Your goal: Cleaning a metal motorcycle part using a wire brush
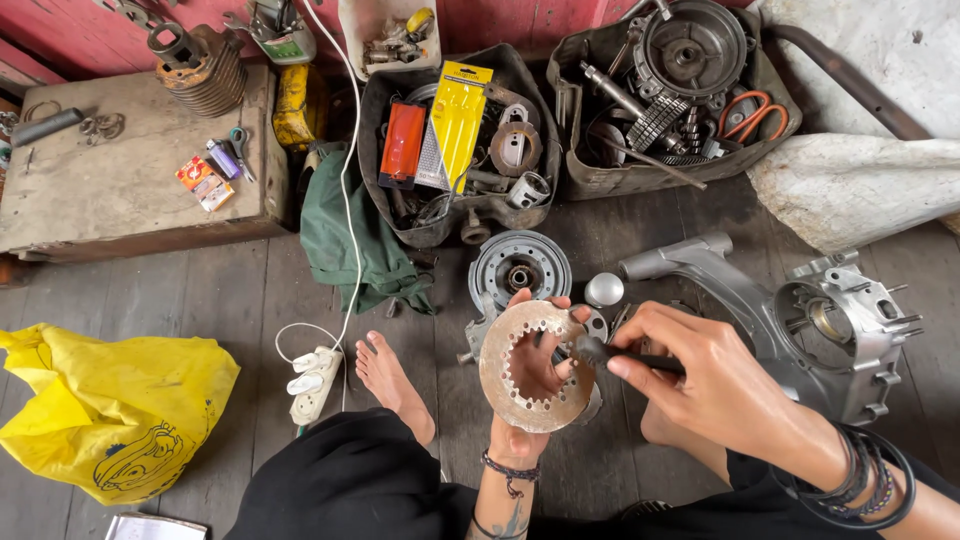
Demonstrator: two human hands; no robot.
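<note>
My left hand (528,395) holds up a round toothed ring plate (500,385), tan and rusty, with notches along its inner edge. My fingers show through its hole. My right hand (705,375) grips a dark brush-like tool (598,351) and presses its tip against the plate's right rim. Both hands hover over the wooden floor, just in front of a grey round hub (520,268).
A silver engine casing (845,330) lies at right. Two tubs of parts (470,215) (600,180) stand behind. A green cloth (350,240), a power strip (313,384), a yellow bag (110,410), a wooden box (120,180) and my bare foot (385,375) are at left.
</note>
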